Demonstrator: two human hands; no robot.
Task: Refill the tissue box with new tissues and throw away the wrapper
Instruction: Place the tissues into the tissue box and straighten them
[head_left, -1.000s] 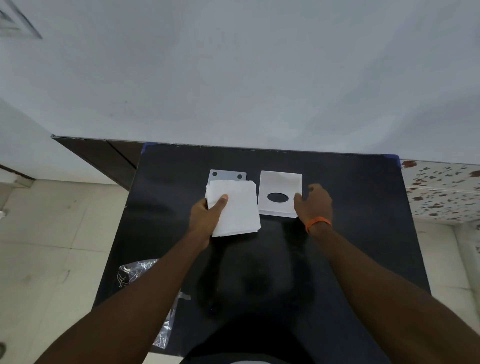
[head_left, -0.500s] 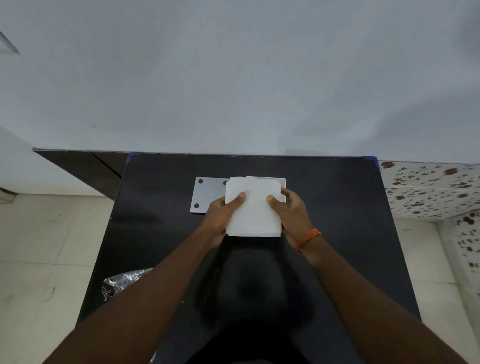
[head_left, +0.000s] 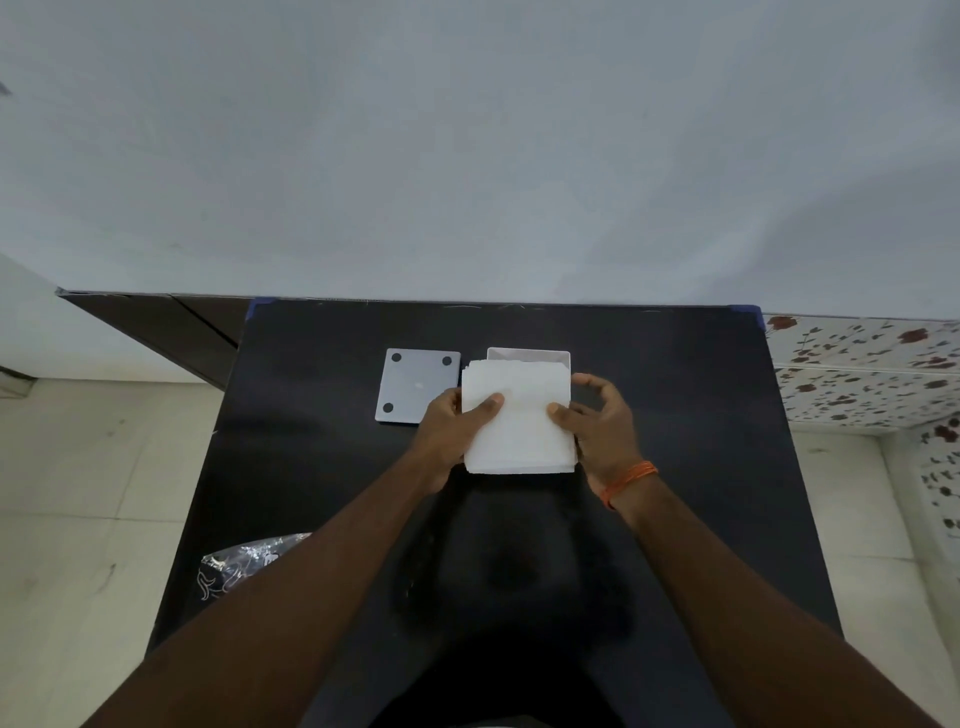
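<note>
Risks first, left to right. We see the crinkled clear plastic wrapper (head_left: 244, 564) hanging at the near-left edge of the black surface (head_left: 675, 415), partly under the left forearm; we judge a brush of that arm could knock it to the floor, and it is not yet thrown away. The flat grey square lid with black dots at its corners (head_left: 418, 384) lies just left of the stack, touching or nearly touching the left hand (head_left: 447, 426); a nudge could slide it. The main risk: the thick white square stack of tissues (head_left: 519, 421) looks about as wide as the open white square tissue box (head_left: 529, 355) behind it, so loose edges could catch the rim, fold, or the stack could splay if the grip loosens.

Position: the stack sits between both hands, covering most of the box; only the box's far rim shows. Left hand is closed on the stack's left edge, thumb on top. Right hand (head_left: 597, 421) pinches the right edge with its thumb on top, fingers curled loosely beside. We cannot tell whether the stack is already partly inside the box.
</note>
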